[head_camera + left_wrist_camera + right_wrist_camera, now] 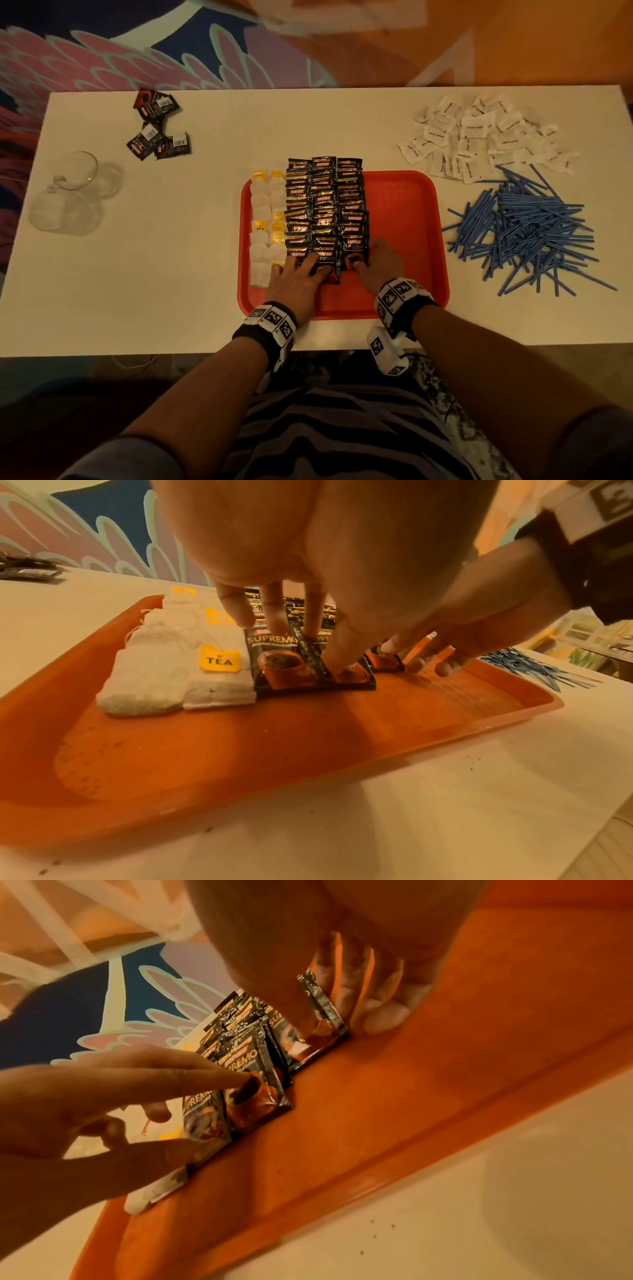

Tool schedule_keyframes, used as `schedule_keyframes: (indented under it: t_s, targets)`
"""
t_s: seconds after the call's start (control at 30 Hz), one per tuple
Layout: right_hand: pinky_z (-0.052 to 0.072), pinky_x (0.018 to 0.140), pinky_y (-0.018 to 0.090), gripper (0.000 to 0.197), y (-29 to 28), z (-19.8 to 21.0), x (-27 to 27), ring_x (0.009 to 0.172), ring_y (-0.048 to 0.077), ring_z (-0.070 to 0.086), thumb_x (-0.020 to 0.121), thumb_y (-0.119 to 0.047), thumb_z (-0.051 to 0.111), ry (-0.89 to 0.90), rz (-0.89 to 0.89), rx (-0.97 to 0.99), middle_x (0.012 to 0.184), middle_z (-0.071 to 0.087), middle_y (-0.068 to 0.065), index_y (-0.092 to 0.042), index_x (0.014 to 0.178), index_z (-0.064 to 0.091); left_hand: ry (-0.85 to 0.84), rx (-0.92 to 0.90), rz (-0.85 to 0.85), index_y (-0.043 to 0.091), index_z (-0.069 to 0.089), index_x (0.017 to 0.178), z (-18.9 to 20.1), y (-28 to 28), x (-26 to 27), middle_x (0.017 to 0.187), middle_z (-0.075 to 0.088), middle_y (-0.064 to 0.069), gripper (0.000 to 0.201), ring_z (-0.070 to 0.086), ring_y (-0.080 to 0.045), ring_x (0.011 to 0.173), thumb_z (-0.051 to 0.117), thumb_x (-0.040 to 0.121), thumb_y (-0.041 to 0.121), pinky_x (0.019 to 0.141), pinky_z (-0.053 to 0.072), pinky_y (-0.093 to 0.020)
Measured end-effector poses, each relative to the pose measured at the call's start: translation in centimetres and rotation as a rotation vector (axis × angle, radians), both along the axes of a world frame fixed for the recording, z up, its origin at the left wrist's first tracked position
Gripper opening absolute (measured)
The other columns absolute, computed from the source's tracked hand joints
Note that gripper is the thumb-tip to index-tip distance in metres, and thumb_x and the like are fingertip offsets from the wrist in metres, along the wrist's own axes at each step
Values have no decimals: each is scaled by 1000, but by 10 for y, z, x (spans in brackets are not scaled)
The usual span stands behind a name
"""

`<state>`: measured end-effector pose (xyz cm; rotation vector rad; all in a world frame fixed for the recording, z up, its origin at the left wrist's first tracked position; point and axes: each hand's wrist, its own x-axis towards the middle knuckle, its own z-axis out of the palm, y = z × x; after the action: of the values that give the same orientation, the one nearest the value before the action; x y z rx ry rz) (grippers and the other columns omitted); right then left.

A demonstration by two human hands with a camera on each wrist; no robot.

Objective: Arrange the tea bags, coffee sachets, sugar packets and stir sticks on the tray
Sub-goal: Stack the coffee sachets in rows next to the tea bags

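A red tray (404, 240) holds two columns of white tea bags (265, 236) with yellow tags on its left side. Beside them lie three overlapping columns of black coffee sachets (325, 205). My left hand (298, 272) spreads straight fingers over the nearest sachets (281, 666) of the left and middle columns, its index fingertip pressing the middle one (253, 1096). My right hand (375, 258) rests its thumb on the nearest sachet (318, 1031) of the right column, fingers lying along that sachet's right edge. White sugar packets (486, 137) and blue stir sticks (534, 229) lie on the table right of the tray.
Several loose coffee sachets (157, 126) lie at the table's back left. Clear glass cups (72, 195) stand near the left edge. The right half of the tray floor (428, 704) is bare. A patterned carpet lies beyond the white table (171, 274).
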<state>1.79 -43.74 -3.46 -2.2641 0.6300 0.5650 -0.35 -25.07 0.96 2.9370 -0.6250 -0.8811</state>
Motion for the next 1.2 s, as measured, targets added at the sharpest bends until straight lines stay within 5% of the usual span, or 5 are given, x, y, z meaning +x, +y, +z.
schedule_keyframes:
  t_s: [0.13,0.27,0.53,0.87,1.2]
  targets:
    - [45,60,25,43,-4,1,2,90,22,63,86,-25,70,15,-18,11,111,64,7,-20,119,43,-38,-35,5,36,29,151,-2,1,-1,158,17,-1,69,27,-32,133,60,89,33,105,30,-47]
    - [55,72,35,45,-5,9,4,93,22,62,82,-29,74,-3,-51,6,113,60,5,-24,114,43,-70,-120,71,33,37,149,-3,5,2,156,25,-1,67,29,-31,134,62,88,29,105,31,-46]
    - [50,59,24,19,7,37,22,79,15,62,88,-24,67,6,128,34,92,63,0,-23,98,50,-137,-383,468,22,57,134,2,55,36,144,40,-8,43,43,-32,125,55,91,17,105,41,-46]
    - [44,59,17,12,89,62,63,78,7,58,88,-28,68,89,472,99,89,62,-5,-25,91,57,-167,-155,656,22,29,155,-8,176,171,162,12,-14,60,21,-39,143,48,100,38,114,30,-49]
    - [48,58,15,12,183,56,91,73,3,61,91,-26,65,88,485,183,83,63,-10,-31,92,54,-36,7,577,37,-2,157,-29,258,339,165,-18,-6,109,-12,-39,151,68,79,65,117,6,-64]
